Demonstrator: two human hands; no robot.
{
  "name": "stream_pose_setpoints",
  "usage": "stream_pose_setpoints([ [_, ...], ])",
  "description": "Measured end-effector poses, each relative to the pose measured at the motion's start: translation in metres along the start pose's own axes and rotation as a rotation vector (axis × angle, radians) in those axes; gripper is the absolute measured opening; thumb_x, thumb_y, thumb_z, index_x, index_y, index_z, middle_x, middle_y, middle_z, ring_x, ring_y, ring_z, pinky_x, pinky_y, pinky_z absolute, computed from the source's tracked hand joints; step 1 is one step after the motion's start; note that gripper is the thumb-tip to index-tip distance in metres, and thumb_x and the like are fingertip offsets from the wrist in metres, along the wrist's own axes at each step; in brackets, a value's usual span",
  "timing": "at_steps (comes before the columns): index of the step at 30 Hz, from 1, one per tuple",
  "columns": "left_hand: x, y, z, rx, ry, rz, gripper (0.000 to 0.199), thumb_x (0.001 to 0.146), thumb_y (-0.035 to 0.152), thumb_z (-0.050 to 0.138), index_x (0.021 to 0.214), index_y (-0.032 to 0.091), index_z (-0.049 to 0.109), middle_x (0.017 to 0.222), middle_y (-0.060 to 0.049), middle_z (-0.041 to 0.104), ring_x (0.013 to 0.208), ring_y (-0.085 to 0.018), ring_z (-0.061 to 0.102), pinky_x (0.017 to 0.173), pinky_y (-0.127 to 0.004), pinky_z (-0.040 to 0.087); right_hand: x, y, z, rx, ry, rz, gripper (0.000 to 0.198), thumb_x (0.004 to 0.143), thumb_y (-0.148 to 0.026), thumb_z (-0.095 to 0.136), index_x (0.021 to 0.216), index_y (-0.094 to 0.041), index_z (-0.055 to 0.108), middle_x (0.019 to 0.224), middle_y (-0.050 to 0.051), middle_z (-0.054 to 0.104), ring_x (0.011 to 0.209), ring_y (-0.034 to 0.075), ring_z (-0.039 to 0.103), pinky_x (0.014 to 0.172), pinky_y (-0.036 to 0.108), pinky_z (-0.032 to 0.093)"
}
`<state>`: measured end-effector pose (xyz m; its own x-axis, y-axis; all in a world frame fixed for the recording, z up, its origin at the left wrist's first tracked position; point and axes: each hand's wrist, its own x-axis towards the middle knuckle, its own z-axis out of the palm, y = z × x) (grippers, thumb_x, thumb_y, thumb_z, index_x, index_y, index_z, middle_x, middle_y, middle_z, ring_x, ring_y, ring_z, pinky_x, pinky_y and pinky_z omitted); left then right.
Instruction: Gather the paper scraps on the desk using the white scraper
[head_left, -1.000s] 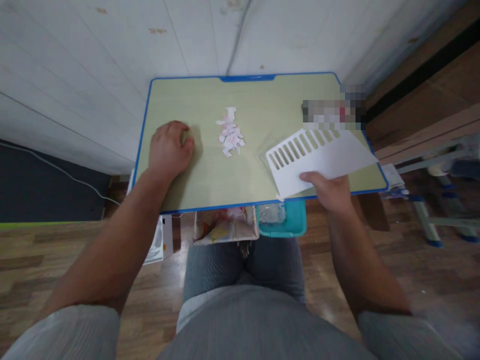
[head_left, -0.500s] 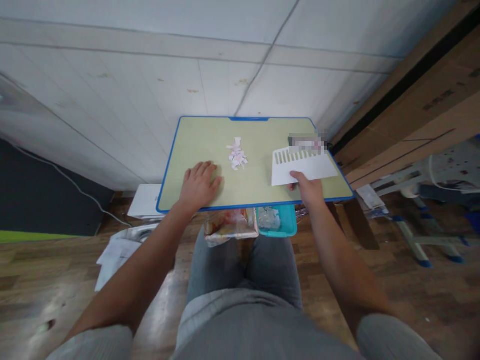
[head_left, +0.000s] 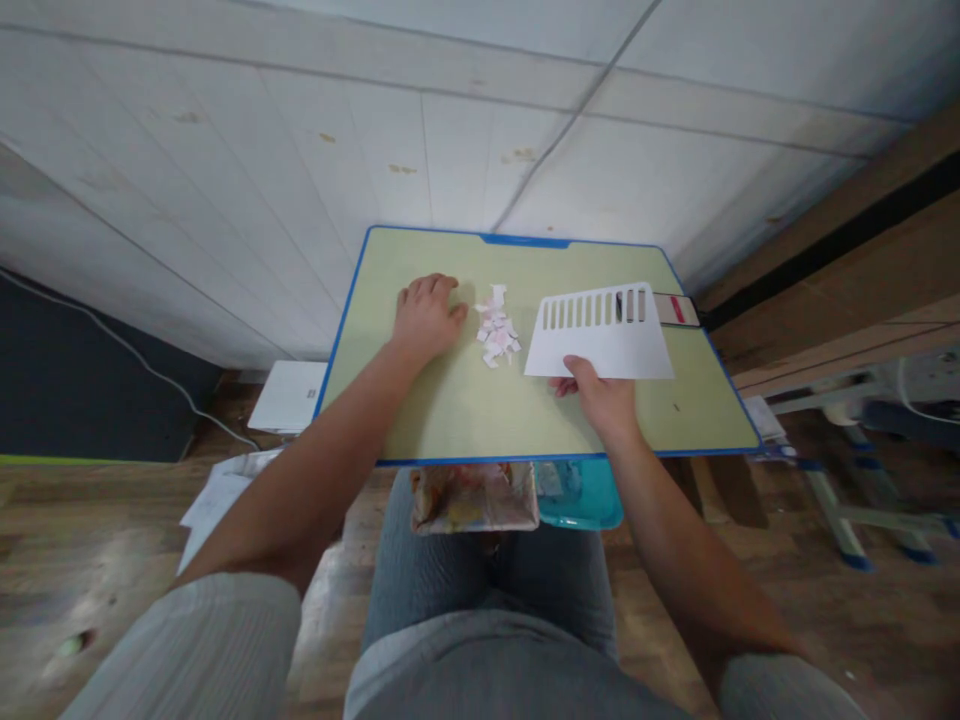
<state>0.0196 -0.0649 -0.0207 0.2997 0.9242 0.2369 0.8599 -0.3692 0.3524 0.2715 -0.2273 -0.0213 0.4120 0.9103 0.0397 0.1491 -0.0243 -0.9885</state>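
My right hand [head_left: 600, 392] pinches the near edge of a white sheet [head_left: 600, 345] with a row of slots cut along its far side. The thumb lies on top and the fingers curl beneath. At the left of the pale green tabletop [head_left: 442, 410], my left hand [head_left: 429, 318] is open, its fingers spread and slightly bent, with nothing in it. Between the two hands lies a small pile of torn paper scraps [head_left: 496, 335], just right of my left fingertips. Beyond the sheet's right end a phone [head_left: 676, 309] lies on the table, partly covered by the sheet.
Under the table's near edge hang an open box [head_left: 476, 500] and a turquoise basket [head_left: 589, 500], above my knees. A pale wall [head_left: 375, 140] stands behind the table. Large cardboard [head_left: 847, 270] rises at the right. A white box [head_left: 286, 395] sits at the lower left.
My left hand has moved forward, nearer the scraps. The slotted sheet in my right hand has turned and shifted left relative to the phone, uncovering its right end. The view has shifted too.
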Motion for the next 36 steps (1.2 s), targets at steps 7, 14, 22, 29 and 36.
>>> stream_pose_setpoints([
  [7, 0.007, -0.005, 0.010, -0.054, -0.004, 0.068, 0.048, 0.114, 0.032, 0.062, 0.160, 0.021, 0.071, 0.175, -0.018, 0.068, 0.166, -0.043, 0.057, 0.141, -0.067, 0.038, -0.020, -0.007, -0.016, -0.197, -0.012, 0.029, 0.037, 0.093, -0.050, 0.085, 0.065, -0.028, 0.072, 0.065, 0.005, 0.077, 0.063, 0.027, 0.074, 0.077, 0.047, 0.072],
  [14, -0.001, -0.007, 0.000, -0.093, -0.009, 0.077, 0.037, 0.109, 0.028, 0.068, 0.144, 0.022, 0.078, 0.157, -0.017, 0.075, 0.155, -0.044, 0.063, 0.136, -0.065, 0.045, -0.016, -0.014, 0.000, -0.162, -0.013, -0.028, 0.036, 0.102, -0.057, 0.082, 0.082, -0.027, 0.078, 0.077, 0.005, 0.084, 0.065, 0.026, 0.076, 0.073, 0.045, 0.071],
  [22, 0.008, 0.005, -0.006, -0.088, -0.059, -0.025, 0.026, 0.110, 0.024, 0.065, 0.128, 0.020, 0.084, 0.122, -0.014, 0.084, 0.128, -0.042, 0.076, 0.116, -0.058, 0.058, -0.006, 0.002, 0.007, -0.164, 0.042, -0.011, 0.033, 0.100, -0.057, 0.084, 0.092, -0.025, 0.077, 0.078, 0.005, 0.085, 0.064, 0.024, 0.077, 0.074, 0.044, 0.071],
  [29, 0.008, 0.003, 0.001, -0.032, -0.016, 0.000, 0.034, 0.109, 0.025, 0.063, 0.136, 0.023, 0.084, 0.134, -0.017, 0.083, 0.135, -0.043, 0.072, 0.118, -0.060, 0.058, 0.007, 0.010, 0.014, -0.049, 0.068, -0.050, 0.028, 0.094, -0.052, 0.081, 0.087, -0.027, 0.069, 0.071, 0.003, 0.077, 0.058, 0.022, 0.070, 0.062, 0.037, 0.063],
  [36, -0.050, 0.021, -0.027, 0.122, -0.054, -0.061, 0.022, 0.108, 0.024, 0.064, 0.111, 0.019, 0.085, 0.129, -0.022, 0.083, 0.133, -0.045, 0.076, 0.112, -0.057, 0.062, 0.018, 0.014, 0.020, -0.001, -0.031, -0.147, 0.037, 0.095, -0.061, 0.080, 0.088, -0.026, 0.070, 0.072, 0.003, 0.079, 0.052, 0.017, 0.063, 0.058, 0.035, 0.058],
])
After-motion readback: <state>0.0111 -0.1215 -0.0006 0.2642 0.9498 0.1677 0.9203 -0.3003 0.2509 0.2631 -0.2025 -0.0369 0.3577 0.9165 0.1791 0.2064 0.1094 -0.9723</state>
